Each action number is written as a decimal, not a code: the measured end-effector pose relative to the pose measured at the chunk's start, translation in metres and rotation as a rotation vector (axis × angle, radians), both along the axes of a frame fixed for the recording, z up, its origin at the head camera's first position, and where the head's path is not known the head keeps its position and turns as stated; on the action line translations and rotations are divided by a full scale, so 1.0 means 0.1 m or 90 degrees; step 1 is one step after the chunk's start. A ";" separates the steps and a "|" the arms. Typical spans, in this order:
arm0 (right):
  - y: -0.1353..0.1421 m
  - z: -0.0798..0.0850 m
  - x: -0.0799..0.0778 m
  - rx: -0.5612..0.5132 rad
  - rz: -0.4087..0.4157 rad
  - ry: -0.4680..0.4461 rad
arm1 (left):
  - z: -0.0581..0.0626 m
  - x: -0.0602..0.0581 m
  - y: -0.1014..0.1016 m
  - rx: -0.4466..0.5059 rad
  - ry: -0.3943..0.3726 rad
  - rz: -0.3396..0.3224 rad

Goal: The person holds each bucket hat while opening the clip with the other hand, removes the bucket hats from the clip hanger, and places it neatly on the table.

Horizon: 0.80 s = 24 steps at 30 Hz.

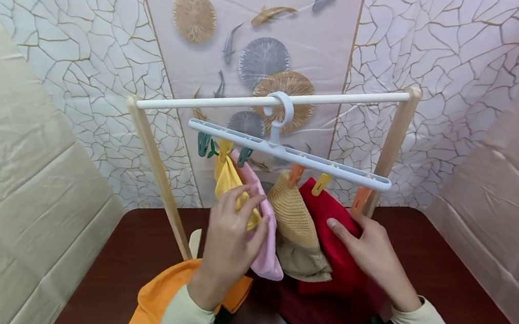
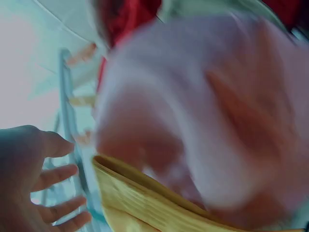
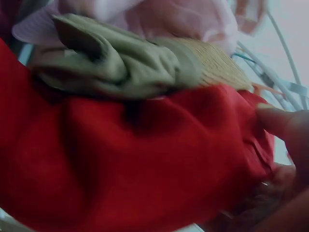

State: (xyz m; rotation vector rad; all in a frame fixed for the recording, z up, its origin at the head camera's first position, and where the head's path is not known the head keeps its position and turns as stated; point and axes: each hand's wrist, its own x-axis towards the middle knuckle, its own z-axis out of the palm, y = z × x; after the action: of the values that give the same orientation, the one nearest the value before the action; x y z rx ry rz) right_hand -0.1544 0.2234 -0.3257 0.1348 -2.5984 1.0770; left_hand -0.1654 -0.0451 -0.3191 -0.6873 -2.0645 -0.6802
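Note:
A pale blue clip hanger (image 1: 288, 153) hangs tilted from a white rod, its right end lower. From its clips hang a yellow hat (image 1: 228, 177), a pink hat (image 1: 271, 250), a beige knit-and-cloth hat (image 1: 297, 232) and a red cloth hat (image 1: 327, 229). My left hand (image 1: 235, 232) is raised in front of the yellow hat; its fingers (image 2: 58, 176) are spread and apart from the cloth in the left wrist view. My right hand (image 1: 378, 257) pinches the red hat near the orange clip (image 1: 360, 199), thumb in front, the other fingers partly hidden behind.
The white rod (image 1: 348, 99) spans two wooden posts (image 1: 158, 174) standing on a dark red-brown table (image 1: 142, 234). An orange cloth item (image 1: 160, 287) lies at the front left. Dark maroon cloth (image 1: 320, 316) sits below the red hat. A patterned backdrop (image 1: 85, 38) stands behind.

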 end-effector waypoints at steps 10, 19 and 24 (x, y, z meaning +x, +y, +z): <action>-0.16 -0.08 -0.11 -0.054 -0.001 0.063 | 0.38 0.02 0.68 0.024 -0.134 -0.157; -0.18 -0.14 -0.14 -0.031 0.025 0.170 | 0.46 -0.19 0.89 0.009 -0.176 -0.117; -0.14 -0.13 -0.12 -0.016 0.038 0.181 | 0.48 -0.28 0.92 -0.071 -0.155 -0.077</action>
State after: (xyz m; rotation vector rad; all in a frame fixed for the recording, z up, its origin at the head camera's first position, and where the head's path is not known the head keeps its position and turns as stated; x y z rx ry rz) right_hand -0.1661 0.2095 -0.3385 0.3359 -2.3391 1.0282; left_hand -0.1932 0.0470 -0.2713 -0.8327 -2.3111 -0.7530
